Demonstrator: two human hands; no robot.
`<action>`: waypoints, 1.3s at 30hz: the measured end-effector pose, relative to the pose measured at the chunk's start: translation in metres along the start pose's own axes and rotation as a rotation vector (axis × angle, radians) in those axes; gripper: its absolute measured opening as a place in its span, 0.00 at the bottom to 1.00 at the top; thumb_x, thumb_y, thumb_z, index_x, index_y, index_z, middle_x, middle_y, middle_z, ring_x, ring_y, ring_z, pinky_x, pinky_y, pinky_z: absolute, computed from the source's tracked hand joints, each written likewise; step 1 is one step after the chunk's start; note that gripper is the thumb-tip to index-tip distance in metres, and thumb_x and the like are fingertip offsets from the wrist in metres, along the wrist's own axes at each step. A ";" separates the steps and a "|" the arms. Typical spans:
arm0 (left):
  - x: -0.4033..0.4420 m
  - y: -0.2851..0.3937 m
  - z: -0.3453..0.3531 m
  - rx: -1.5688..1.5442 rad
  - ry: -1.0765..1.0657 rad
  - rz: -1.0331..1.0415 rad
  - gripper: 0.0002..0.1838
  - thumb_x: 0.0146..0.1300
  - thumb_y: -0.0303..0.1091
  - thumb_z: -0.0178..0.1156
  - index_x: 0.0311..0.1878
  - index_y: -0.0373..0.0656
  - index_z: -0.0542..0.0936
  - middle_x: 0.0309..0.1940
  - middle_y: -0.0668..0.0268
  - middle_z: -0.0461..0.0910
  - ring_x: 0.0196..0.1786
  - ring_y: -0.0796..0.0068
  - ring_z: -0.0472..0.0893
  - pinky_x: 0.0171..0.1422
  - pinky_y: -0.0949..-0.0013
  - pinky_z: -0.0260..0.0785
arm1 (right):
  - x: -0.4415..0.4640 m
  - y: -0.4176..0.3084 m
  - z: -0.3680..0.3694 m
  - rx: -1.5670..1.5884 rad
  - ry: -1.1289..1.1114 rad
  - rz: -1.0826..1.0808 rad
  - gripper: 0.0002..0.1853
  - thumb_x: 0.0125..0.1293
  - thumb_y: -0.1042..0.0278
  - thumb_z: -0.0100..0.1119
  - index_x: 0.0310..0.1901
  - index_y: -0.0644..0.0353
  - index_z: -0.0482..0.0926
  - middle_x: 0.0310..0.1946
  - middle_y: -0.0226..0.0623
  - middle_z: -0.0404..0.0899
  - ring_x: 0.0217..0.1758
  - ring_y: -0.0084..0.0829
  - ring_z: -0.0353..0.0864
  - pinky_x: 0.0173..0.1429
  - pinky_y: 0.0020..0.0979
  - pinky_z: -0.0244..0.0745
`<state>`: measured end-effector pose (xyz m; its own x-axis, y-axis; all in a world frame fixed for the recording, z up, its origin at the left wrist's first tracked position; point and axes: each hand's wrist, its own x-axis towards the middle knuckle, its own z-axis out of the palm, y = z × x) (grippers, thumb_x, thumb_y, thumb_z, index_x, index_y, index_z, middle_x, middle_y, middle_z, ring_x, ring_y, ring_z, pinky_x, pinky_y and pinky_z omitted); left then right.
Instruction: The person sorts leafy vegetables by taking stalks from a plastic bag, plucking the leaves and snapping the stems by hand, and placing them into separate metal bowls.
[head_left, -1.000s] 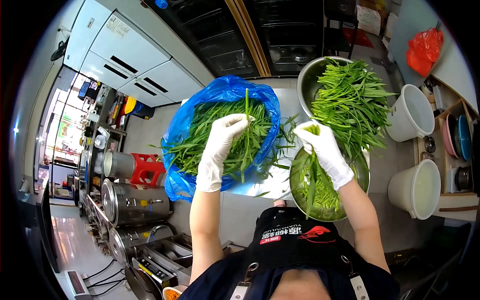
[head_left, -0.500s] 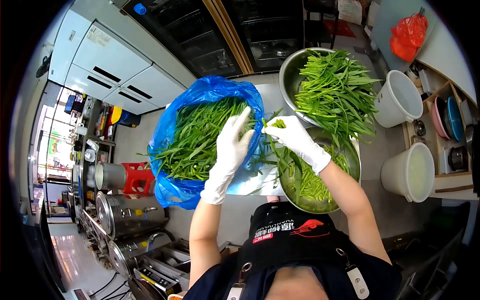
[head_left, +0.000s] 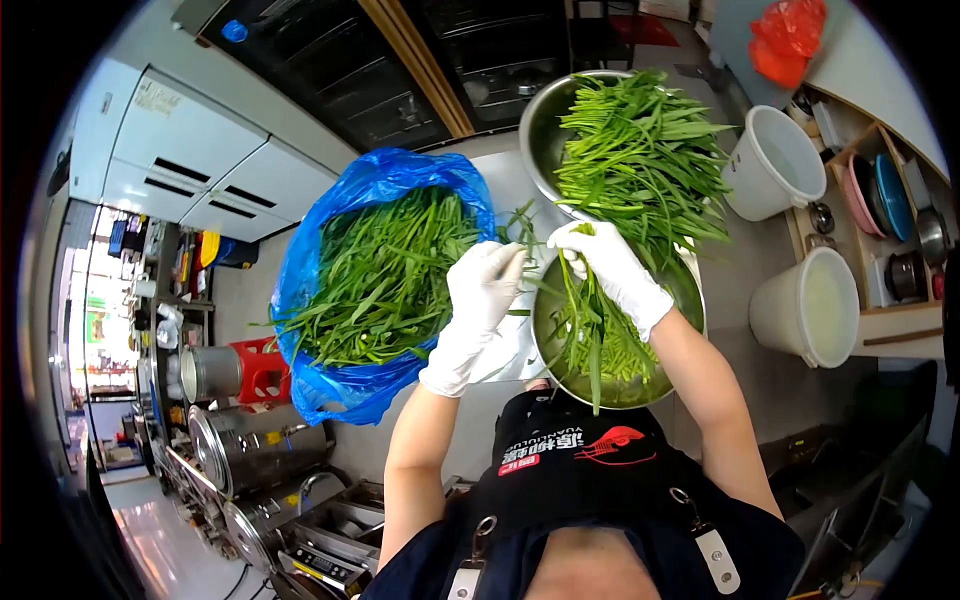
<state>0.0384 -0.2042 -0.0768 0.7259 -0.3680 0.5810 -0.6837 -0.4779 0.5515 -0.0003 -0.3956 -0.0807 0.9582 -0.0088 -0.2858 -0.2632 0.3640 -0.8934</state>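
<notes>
My right hand (head_left: 610,265), in a white glove, is closed around a few stems of water spinach (head_left: 590,330), their long leaves hanging over the lower steel bowl (head_left: 690,340). Short cut green pieces lie in that bowl. Just left of it, my gloved left hand (head_left: 485,290) has its thumb and fingers pinched together; green bits show by the fingertips, but what they hold is unclear. Beside this hand stands a blue plastic bag (head_left: 365,180) full of loose leafy greens (head_left: 390,270). A second steel bowl (head_left: 540,130) holds a heap of long-stemmed water spinach (head_left: 645,150).
The bowls and bag share a metal table (head_left: 500,180). Two white buckets (head_left: 775,165) and shelves with basins (head_left: 890,200) stand on the right. Steel pots (head_left: 250,445) and a red stool (head_left: 262,370) are on the left, a white refrigerator (head_left: 190,150) behind.
My left hand has come away from over the bag toward my right hand, its fingers closing into a pinch. The stems in my right hand now hang down over the bowl. The view has shifted slightly.
</notes>
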 end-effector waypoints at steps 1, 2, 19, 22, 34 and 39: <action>-0.003 -0.004 0.004 -0.034 -0.026 -0.069 0.04 0.55 0.27 0.68 0.34 0.41 0.84 0.24 0.62 0.79 0.27 0.63 0.79 0.32 0.66 0.71 | -0.001 -0.004 -0.006 -0.009 0.028 0.004 0.05 0.63 0.69 0.62 0.34 0.62 0.83 0.22 0.25 0.76 0.18 0.14 0.66 0.20 0.18 0.59; -0.007 -0.008 0.008 -0.065 -0.054 -0.138 0.05 0.55 0.27 0.68 0.35 0.40 0.85 0.25 0.62 0.79 0.28 0.62 0.80 0.33 0.67 0.72 | -0.002 -0.007 -0.012 0.027 0.043 0.023 0.05 0.62 0.69 0.63 0.33 0.60 0.82 0.22 0.24 0.75 0.18 0.13 0.65 0.21 0.18 0.57; -0.029 -0.011 0.007 0.153 -0.527 -0.398 0.13 0.63 0.40 0.62 0.42 0.42 0.86 0.38 0.53 0.85 0.42 0.54 0.84 0.47 0.62 0.76 | -0.029 -0.028 -0.083 0.090 0.219 -0.052 0.07 0.67 0.64 0.61 0.37 0.58 0.79 0.25 0.23 0.73 0.24 0.14 0.67 0.25 0.19 0.59; -0.009 -0.035 -0.015 0.182 -0.398 -0.340 0.13 0.63 0.40 0.62 0.42 0.41 0.86 0.37 0.53 0.85 0.41 0.55 0.85 0.47 0.62 0.75 | -0.028 -0.024 -0.084 0.146 0.199 -0.053 0.08 0.65 0.64 0.63 0.37 0.59 0.80 0.29 0.25 0.78 0.25 0.14 0.69 0.27 0.19 0.63; 0.065 -0.162 -0.107 0.493 -0.239 -0.471 0.09 0.57 0.36 0.61 0.35 0.45 0.88 0.34 0.56 0.85 0.40 0.56 0.84 0.48 0.59 0.75 | -0.031 -0.016 -0.072 0.174 0.100 -0.059 0.08 0.71 0.64 0.57 0.41 0.60 0.78 0.32 0.33 0.82 0.28 0.19 0.74 0.29 0.21 0.67; 0.063 -0.181 -0.059 0.582 -0.545 -0.549 0.10 0.53 0.39 0.65 0.37 0.48 0.88 0.35 0.57 0.86 0.39 0.56 0.85 0.48 0.59 0.76 | -0.030 -0.006 -0.058 0.237 0.017 -0.040 0.07 0.72 0.66 0.54 0.40 0.60 0.77 0.28 0.33 0.79 0.28 0.23 0.75 0.33 0.23 0.69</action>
<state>0.2041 -0.0936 -0.1045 0.9683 -0.2255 -0.1071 -0.2018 -0.9596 0.1959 -0.0342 -0.4515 -0.0871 0.9648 -0.0424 -0.2597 -0.1899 0.5711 -0.7986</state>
